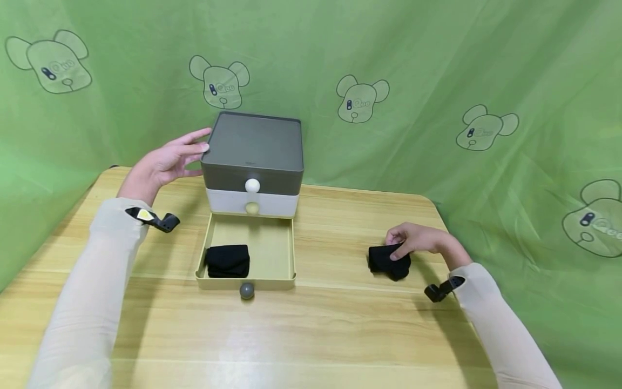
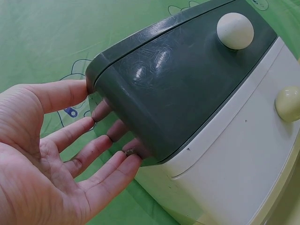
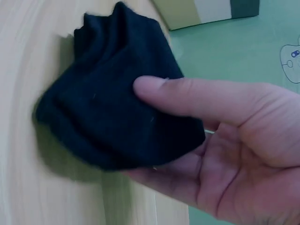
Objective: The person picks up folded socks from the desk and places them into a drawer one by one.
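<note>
My right hand (image 1: 417, 237) pinches a bundle of folded black socks (image 3: 112, 98), thumb on top and fingers beneath, close over the table's right part. On the left, my left hand (image 1: 167, 163) touches the side of a small drawer unit (image 1: 252, 143), its fingers spread and fairly straight. In the left wrist view the fingertips rest at the corner of the dark grey top drawer (image 2: 154, 93). The pale yellow bottom drawer (image 1: 272, 243) is pulled out toward me. A second folded black bundle (image 1: 227, 261) lies in its left front part.
The unit's white middle drawer (image 1: 225, 201) is closed. A grey round knob (image 1: 247, 290) sticks out from the front of the bottom drawer. Everything stands on a light wooden table (image 1: 330, 324). Behind it hangs a green curtain (image 1: 418, 48) with bear-head prints.
</note>
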`<state>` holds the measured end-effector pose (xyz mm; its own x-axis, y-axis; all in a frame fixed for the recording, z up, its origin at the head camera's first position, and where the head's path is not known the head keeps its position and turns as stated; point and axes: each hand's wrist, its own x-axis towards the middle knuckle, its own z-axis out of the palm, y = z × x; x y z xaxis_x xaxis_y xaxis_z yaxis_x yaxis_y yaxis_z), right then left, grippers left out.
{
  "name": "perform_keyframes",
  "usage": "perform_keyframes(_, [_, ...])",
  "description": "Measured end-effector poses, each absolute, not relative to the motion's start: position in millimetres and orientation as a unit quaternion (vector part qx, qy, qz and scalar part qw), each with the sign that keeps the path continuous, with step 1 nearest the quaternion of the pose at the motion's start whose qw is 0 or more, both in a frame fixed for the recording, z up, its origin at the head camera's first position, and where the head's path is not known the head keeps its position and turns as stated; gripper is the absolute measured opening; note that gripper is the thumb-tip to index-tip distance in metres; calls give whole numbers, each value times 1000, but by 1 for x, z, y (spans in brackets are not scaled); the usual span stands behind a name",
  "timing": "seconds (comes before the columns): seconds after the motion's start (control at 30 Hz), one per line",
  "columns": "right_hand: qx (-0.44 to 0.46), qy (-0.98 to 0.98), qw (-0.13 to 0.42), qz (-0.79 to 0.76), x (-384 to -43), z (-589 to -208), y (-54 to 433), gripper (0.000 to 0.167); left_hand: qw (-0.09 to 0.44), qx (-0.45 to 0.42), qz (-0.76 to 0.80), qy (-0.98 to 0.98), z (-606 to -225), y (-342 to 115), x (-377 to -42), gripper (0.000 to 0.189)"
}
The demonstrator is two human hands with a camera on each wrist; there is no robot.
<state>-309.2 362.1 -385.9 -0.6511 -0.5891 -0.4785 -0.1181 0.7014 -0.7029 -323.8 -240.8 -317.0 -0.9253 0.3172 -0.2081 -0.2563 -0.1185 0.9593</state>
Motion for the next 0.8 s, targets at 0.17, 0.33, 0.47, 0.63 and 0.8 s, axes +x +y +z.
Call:
perform_keyframes(0.17, [-177,832,374,-371,-313,-382,350,33,190,24,747,636,-317,-241,-324,74])
perform_keyframes(0.33, [-172,800,386,-426,-313,-372,328,28,193,27,746,637,-316,-242,-324,75])
perform_keyframes(0.47, [-171,768,397,-472,-312,-360,303,26,194,29,744,639,-316,-243,-324,75])
perform_keyframes(0.63, [-159,746,404,-506,-309,-344,265,26,193,30,743,640,-316,-242,-324,75])
perform_keyframes(0.8, [-165,734,417,-510,-305,-333,224,27,194,30,741,642,-316,-242,-323,75])
